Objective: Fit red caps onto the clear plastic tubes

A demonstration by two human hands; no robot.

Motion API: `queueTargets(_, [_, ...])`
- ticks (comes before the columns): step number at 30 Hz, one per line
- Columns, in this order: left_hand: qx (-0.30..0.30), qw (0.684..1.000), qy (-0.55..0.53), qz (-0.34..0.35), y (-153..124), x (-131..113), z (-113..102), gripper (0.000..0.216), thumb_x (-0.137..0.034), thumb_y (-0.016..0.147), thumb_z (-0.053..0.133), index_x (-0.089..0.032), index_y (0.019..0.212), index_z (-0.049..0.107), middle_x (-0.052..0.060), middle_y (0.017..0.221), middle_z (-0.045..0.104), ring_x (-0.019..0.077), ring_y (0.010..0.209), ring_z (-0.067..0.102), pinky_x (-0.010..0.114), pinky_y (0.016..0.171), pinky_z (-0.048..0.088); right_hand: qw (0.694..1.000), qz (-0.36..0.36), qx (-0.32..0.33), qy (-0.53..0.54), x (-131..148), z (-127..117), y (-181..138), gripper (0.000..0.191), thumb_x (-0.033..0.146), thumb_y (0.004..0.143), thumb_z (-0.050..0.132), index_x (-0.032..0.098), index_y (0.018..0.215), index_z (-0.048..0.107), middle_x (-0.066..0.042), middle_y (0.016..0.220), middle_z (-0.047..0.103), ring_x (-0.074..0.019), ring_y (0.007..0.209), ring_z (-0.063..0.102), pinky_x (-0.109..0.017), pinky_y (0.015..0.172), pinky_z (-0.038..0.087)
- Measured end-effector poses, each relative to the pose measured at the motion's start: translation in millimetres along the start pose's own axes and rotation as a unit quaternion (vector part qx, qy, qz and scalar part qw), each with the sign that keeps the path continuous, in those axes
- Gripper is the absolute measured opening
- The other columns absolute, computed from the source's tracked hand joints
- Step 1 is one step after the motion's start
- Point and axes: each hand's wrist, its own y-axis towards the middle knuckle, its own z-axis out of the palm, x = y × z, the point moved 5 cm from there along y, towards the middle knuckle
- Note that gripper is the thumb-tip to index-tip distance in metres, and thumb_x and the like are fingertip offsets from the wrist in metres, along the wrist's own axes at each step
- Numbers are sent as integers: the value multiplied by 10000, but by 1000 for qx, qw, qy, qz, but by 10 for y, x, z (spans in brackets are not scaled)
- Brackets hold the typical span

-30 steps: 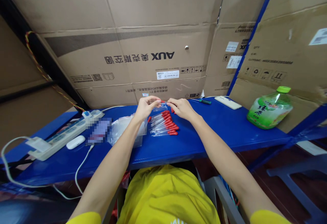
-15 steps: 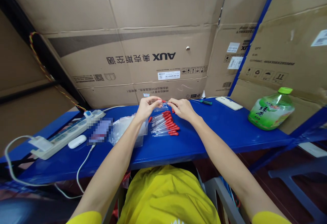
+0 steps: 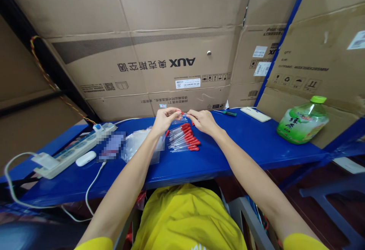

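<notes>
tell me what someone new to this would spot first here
Probably the bunch of clear tubes with red ends, lying on the blue table between the forearms. Just beyond it, the left hand and right hand meet at a small red-ended piece. The big green bottle also stands out, at the table's right end.

Two hands (image 3: 166, 121) (image 3: 203, 121), one bottle (image 3: 302, 124)

The bottle (image 3: 302, 124) reads 绿茶; left of it, the cardboard panel (image 3: 176, 7) bears AUX 奥克斯空调, upside down; above it, the carton (image 3: 339, 33) shows "QTY:".
</notes>
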Motion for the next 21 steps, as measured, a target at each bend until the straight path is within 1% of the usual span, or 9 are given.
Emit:
queueTargets(6, [-17, 998, -55, -19, 10, 90, 0, 468, -488, 692, 917, -115, 938, 777, 85, 838, 785, 175, 738, 730, 332, 813, 614, 999, 13, -25, 15, 12, 10, 9, 350, 436, 1100, 403, 257, 1064, 701, -34, 818, 763, -213, 747, 703, -281, 663, 327])
queueTargets(9, [-20, 997, -74, -31, 20, 153, -5, 474, -477, 690, 923, -117, 962, 779, 87, 855, 789, 166, 743, 730, 323, 820, 611, 999, 16, -26, 31, 7, 9, 13, 338, 430, 1096, 415, 258, 1062, 704, -30, 827, 764, -213, 753, 705, -281, 669, 333])
queueTargets(14, [-5, 997, -61, -46, 22, 176, -24, 482, -473, 675, 932, -113, 956, 780, 88, 836, 787, 175, 747, 734, 335, 823, 617, 1000, 17, -9, 20, -11, 14, 11, 348, 445, 1094, 419, 268, 1044, 714, -25, 796, 755, -217, 747, 698, -284, 669, 332])
queueTargets(21, [4, 998, -33, -54, 0, 113, -6, 511, -513, 656, 933, -112, 934, 780, 92, 824, 785, 195, 755, 738, 356, 826, 623, 1000, 14, 2, -5, -15, 21, 2, 373, 464, 1098, 400, 266, 1043, 712, -37, 781, 752, -222, 737, 691, -287, 661, 318])
